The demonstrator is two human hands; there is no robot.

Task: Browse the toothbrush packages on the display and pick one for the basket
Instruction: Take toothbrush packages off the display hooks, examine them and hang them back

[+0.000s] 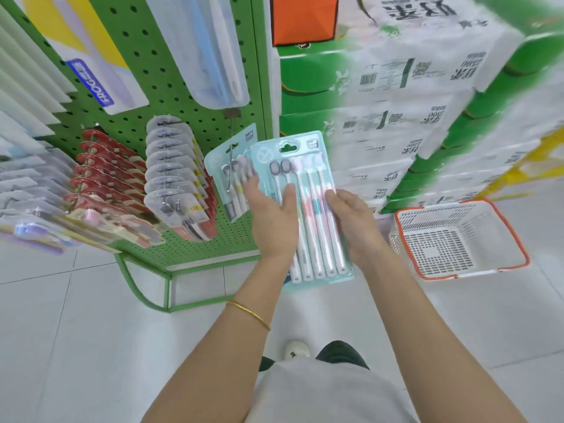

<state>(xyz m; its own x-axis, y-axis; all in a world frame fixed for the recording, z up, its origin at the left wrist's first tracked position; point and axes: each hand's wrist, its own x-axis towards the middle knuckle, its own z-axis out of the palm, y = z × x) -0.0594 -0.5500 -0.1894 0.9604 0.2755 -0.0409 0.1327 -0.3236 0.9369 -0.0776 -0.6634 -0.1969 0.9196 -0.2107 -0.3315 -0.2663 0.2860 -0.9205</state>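
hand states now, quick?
Left hand: open, straight fingers resting on the toothbrush pack.
Right hand: grips the pack's right edge.

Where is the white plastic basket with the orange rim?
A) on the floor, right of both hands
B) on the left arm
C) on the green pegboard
A: the white plastic basket with the orange rim stands on the floor, right of the right hand gripping the teal toothbrush pack.
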